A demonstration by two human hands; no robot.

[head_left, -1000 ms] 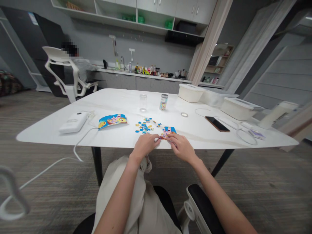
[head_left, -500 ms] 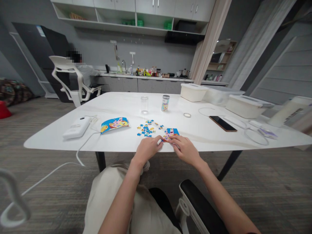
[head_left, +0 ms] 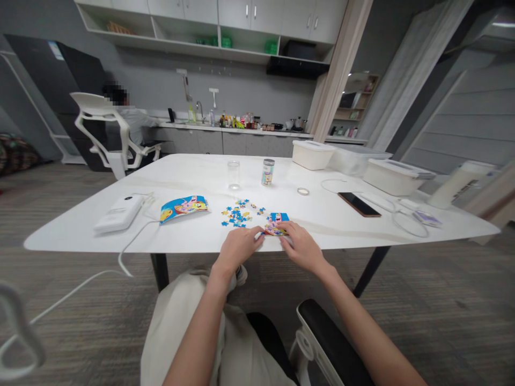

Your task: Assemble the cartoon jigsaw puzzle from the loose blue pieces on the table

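A partly joined jigsaw puzzle (head_left: 277,217) with a cartoon picture lies at the table's near edge, between my hands. My left hand (head_left: 240,245) is closed, thumb and forefinger together at the puzzle's lower left corner. From the other side my right hand (head_left: 302,245) grips the right part, its fingers over the picture and its thumb at the near edge. The fingers hide some of the joined pieces. Loose jigsaw pieces (head_left: 237,216), mostly blue and yellow, are scattered just beyond my left hand. Further left lies a curled picture sheet (head_left: 184,208) in similar colours.
Beyond the pieces stand a clear jar (head_left: 234,176) and a cartoon-labelled canister (head_left: 267,172), with a ring-like lid (head_left: 303,191) nearby. A phone (head_left: 359,204), cables and storage boxes (head_left: 392,176) occupy the right. A white device (head_left: 119,213) sits left. Someone sits in a chair (head_left: 102,128) behind.
The view has turned slightly right, so everything appears shifted left. My right fingers have slid a little to the right on the puzzle. My left hand stays at its corner.
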